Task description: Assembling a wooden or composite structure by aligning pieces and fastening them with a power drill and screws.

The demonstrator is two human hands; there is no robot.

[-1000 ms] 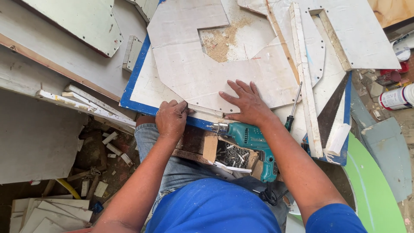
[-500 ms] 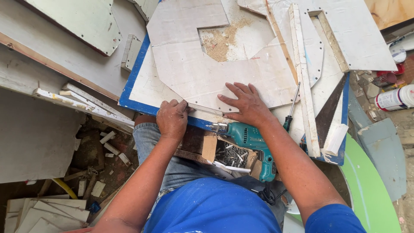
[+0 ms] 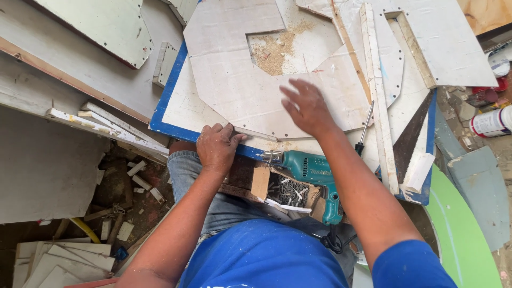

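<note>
The cut white panel [image 3: 250, 90], an angular board with a square notch full of sawdust [image 3: 274, 50], is lying flat on the blue-edged worktop [image 3: 166, 98] in front of the person. The right hand [image 3: 306, 109], which was pressing flat on the panel's near edge half a second ago, is now lifting off and sweeping up across the board, fingers spread wide and blurred with motion, holding nothing. The left hand [image 3: 216, 146] is staying where it was, fingers curled tight and pinching the panel's near corner at the table edge. So one hand is now steadying the board alone while the other is moving freely over it.

Just below the panel's edge a teal power drill [image 3: 314, 173] is resting over an open box of screws [image 3: 285, 192] on the person's lap. A screwdriver [image 3: 364, 128] is lying beside the right wrist, a long white strip [image 3: 377, 96] is running beside it, and a handsaw [image 3: 408, 141] is lying further right.

At the far right, a white cylindrical can with a red band [image 3: 490, 122] is lying on its side on the ground, with a red container [image 3: 482, 96] above it; their labels are too small to make out.
</note>
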